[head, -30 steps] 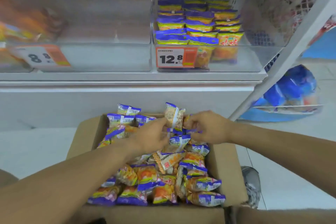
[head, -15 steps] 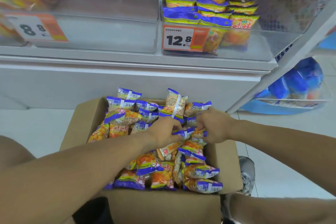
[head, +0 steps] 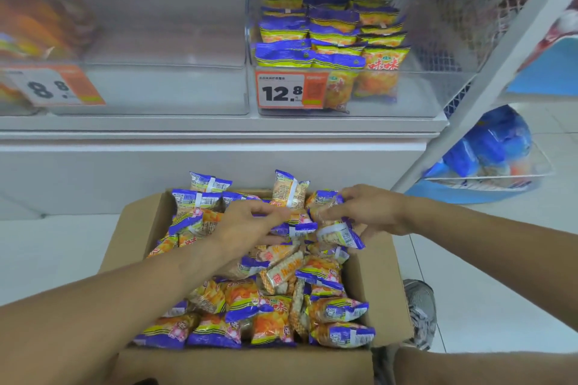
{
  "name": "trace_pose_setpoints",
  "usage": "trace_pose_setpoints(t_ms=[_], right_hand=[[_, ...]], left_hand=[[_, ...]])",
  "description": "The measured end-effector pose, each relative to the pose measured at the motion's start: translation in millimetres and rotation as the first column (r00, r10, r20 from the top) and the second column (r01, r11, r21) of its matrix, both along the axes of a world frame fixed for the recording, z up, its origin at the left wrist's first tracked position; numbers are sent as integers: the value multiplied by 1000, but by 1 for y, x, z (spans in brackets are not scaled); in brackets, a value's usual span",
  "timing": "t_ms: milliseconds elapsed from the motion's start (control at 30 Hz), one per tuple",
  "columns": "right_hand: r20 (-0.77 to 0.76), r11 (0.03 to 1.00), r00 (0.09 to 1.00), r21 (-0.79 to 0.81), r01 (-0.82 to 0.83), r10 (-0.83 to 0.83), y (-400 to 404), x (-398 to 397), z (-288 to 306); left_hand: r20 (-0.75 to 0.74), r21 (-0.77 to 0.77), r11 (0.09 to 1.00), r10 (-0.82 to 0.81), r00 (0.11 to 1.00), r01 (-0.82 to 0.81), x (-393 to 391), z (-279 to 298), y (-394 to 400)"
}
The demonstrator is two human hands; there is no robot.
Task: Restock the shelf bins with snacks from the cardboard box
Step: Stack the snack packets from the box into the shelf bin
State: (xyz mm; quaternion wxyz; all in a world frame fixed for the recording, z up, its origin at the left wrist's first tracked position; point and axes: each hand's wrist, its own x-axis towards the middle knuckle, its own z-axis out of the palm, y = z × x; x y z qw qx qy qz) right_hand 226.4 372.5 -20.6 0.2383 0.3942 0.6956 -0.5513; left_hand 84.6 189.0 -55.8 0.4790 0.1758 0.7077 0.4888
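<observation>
An open cardboard box (head: pixel 380 284) is seen on the floor below the shelf, heaped with small purple-and-orange snack packets (head: pixel 272 312) that rise above its far rim. Both arms are reached in over the near edge. The left hand (head: pixel 247 223) is laid over the far middle of the heap, its fingers curled down onto a purple-edged packet (head: pixel 295 230), which appears to be pinched. The right hand (head: pixel 367 211) is set just beside it, near the box's far right corner, with fingers bent round a clear-fronted packet (head: pixel 339 233) whose lower end hangs free beneath the palm. The two hands are close together but not touching.

On the white shelf (head: pixel 219 125) above, a clear bin (head: pixel 413 94) is partly filled with stacked packets of the same kind (head: pixel 331 31), behind a price tag (head: pixel 291 91) marked 12.8; open room is left along its right side and front. The neighbouring clear bin (head: pixel 162 94) to the left is seen with bare floor, and a tag (head: pixel 56 86) marked 8.8 is fixed at its left corner. A slanted white upright (head: pixel 488 72) closes the shelf's right edge. A strip of pale floor (head: pixel 47 253) lies to the left of the box, and a grey shoe (head: pixel 420 312) is pressed near its right wall.
</observation>
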Motion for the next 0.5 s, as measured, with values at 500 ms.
trace_pose_setpoints(t_ms=[500], right_hand=[[-415, 886, 814, -395, 242, -407, 12, 2, 79]], left_hand=[[198, 134, 968, 184, 963, -212, -21, 90, 27]])
